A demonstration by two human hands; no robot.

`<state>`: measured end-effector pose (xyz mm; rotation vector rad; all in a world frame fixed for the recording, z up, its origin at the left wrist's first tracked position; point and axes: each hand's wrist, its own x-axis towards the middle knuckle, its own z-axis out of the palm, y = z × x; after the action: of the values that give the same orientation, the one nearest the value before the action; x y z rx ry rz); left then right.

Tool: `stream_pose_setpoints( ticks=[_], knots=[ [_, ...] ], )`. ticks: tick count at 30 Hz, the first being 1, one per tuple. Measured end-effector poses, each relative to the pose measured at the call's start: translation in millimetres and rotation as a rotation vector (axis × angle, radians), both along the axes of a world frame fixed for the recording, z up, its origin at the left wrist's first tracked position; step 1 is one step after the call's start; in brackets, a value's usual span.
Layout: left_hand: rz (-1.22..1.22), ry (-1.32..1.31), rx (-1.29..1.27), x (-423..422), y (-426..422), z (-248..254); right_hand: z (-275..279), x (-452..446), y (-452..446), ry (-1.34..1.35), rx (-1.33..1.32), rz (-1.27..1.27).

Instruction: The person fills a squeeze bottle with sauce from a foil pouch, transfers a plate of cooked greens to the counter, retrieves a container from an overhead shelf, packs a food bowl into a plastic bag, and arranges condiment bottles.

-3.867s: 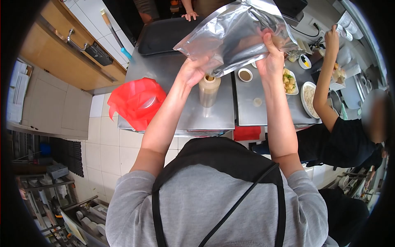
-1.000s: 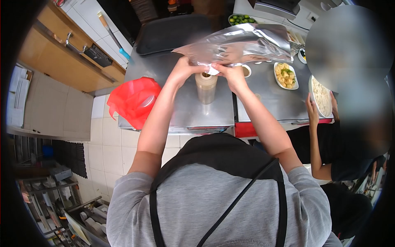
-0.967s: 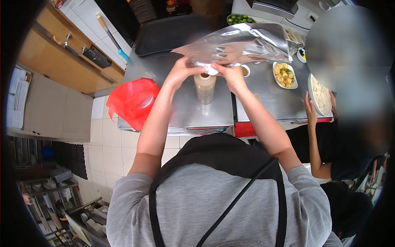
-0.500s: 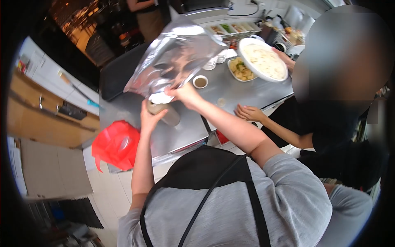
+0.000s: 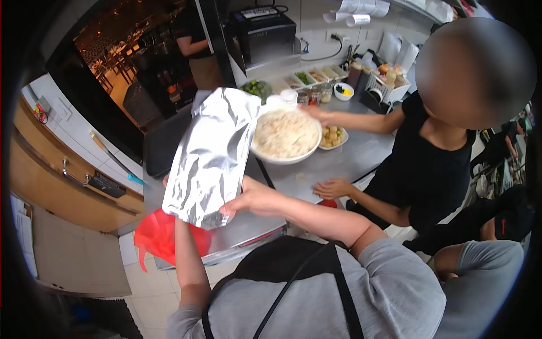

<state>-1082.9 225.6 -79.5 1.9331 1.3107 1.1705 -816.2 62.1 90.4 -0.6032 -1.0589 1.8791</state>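
Note:
My right hand (image 5: 254,198) grips the lower edge of a large silver foil bag (image 5: 214,152), its thumb pressed against the front. The bag is tilted over the steel counter, its foil creased and shiny. Behind it is my left hand (image 5: 166,181), of which only a small part shows at the bag's left edge; its fingers are hidden. Close to the bag's right side is a big white bowl (image 5: 286,160) of pale food, with another person's hand (image 5: 317,113) at its rim. A red plastic bag (image 5: 155,231) lies at the counter's near left edge, by my left forearm.
The co-worker (image 5: 435,164) stands on my right, one hand (image 5: 333,188) at the counter edge. A bowl of yellowish chunks (image 5: 333,138) stands beside the large bowl. Ingredient trays (image 5: 305,78), a small white bowl (image 5: 343,91) and a white basket (image 5: 389,87) line the back.
The foil bag has swung down and turned, now covering my left hand and the translucent container it was at. The co-worker's white bowl has moved left, next to the bag.

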Motion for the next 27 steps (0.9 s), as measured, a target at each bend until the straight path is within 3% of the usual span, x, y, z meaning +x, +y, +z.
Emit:
stream_pose_setpoints(
  ticks=[8,9,12,13,15,16,19,20,24,27],
  knots=[
    [-0.088,-0.846,-0.006,-24,1,-31,22,3,-11,0.38,-0.289,0.202],
    [-0.064,-0.859,0.027,-27,-6,-26,24,4,-13,0.381,-0.284,0.203],
    [0.21,-0.407,0.156,-15,-82,59,25,7,-18,0.414,-0.381,0.23],
    [0.209,-0.405,0.153,-10,-101,77,25,9,-20,0.441,-0.415,0.265],
    [-0.008,-0.535,0.063,0,-136,110,21,9,-20,0.471,-0.453,0.299],
    [-0.195,-0.396,0.188,7,-154,130,13,9,-20,0.458,-0.473,0.31],
    [-0.244,-0.379,-0.024,13,-164,132,-13,5,-20,0.461,-0.523,0.347],
    [-0.332,-0.23,0.194,12,-156,125,-21,3,-21,0.481,-0.549,0.373],
    [-0.589,-0.417,0.138,19,-156,114,-31,-2,-22,0.56,-0.578,0.384],
    [-0.241,-0.829,-0.071,33,-173,116,-16,7,-25,0.46,-0.533,0.42]
  ],
)
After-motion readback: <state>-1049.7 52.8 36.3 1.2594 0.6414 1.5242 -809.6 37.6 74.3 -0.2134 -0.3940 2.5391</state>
